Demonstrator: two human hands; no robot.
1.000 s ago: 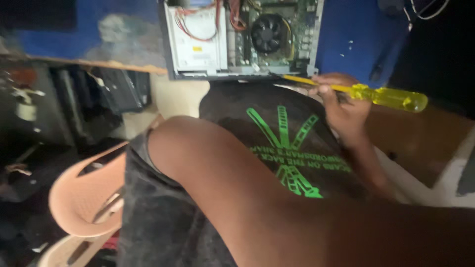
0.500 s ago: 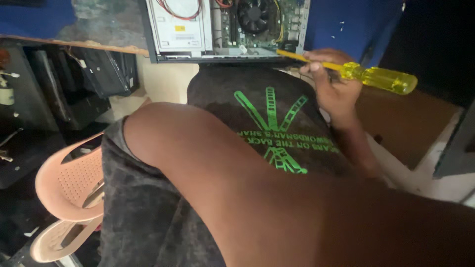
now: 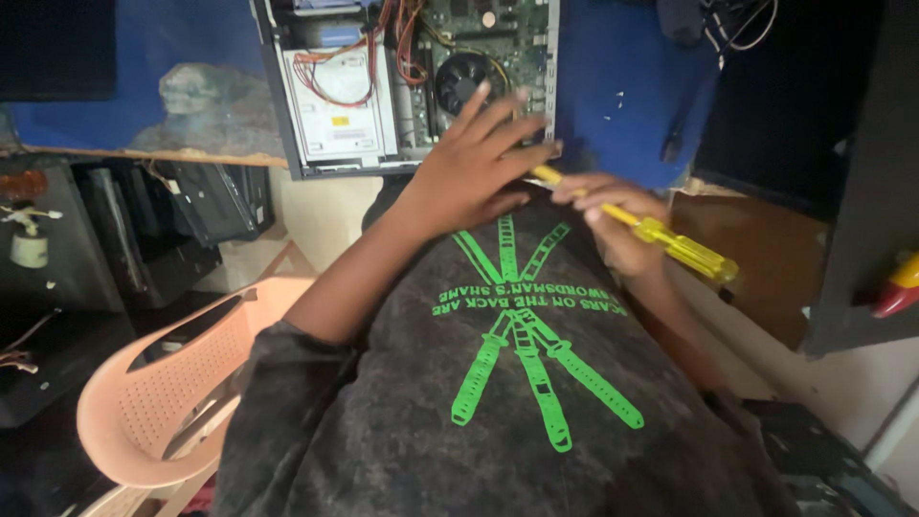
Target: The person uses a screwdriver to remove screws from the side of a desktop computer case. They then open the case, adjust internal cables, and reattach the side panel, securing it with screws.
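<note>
An open computer case (image 3: 330, 115) lies on a blue table (image 3: 622, 86), showing a round cooling fan (image 3: 466, 78), a grey drive cage and red wires. My left hand (image 3: 474, 168) reaches to the case's near edge, fingers spread, fingertips over the fan area and touching the screwdriver shaft. My right hand (image 3: 613, 220) grips a yellow-handled screwdriver (image 3: 684, 249), its shaft pointing left toward the case edge under my left hand. The tip is hidden.
A peach plastic chair (image 3: 158, 402) stands at the lower left. Dark computer cases (image 3: 172, 230) sit under the table at left. A brown wooden surface (image 3: 766, 268) and a dark panel (image 3: 862, 191) are at the right. Black cables (image 3: 728, 29) hang at the top right.
My left arm has lifted from my lap and its hand now rests at the case edge by the fan. The view has tilted down a little; the right hand still holds the screwdriver.
</note>
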